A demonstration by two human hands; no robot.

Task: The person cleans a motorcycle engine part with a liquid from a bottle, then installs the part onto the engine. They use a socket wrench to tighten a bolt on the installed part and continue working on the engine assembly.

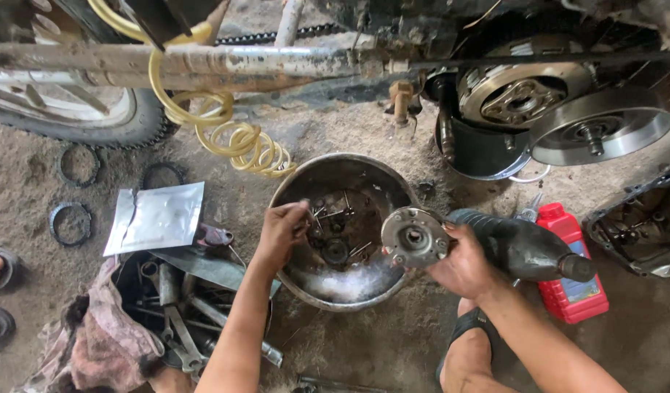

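L hand (282,227) in bowl (393,188) — R hand (462,263), hub (415,236)

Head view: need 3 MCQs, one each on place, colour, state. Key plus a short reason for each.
1. Where is the left hand?
A. over the metal bowl
B. on the tyre
C. on the red bottle

2. What colour is the coiled hose?
A. blue
B. yellow
C. black

3. What is the state of the right hand?
A. empty, flat on the ground
B. gripping a round metal hub part
C. holding a wrench

Key: 1 A, its fingers reach in above the small bolts lying in the bowl. 2 B, the spiral hanging from the frame is pale yellow. 3 B, the fingers close on the disc-shaped part beside the bowl's rim.
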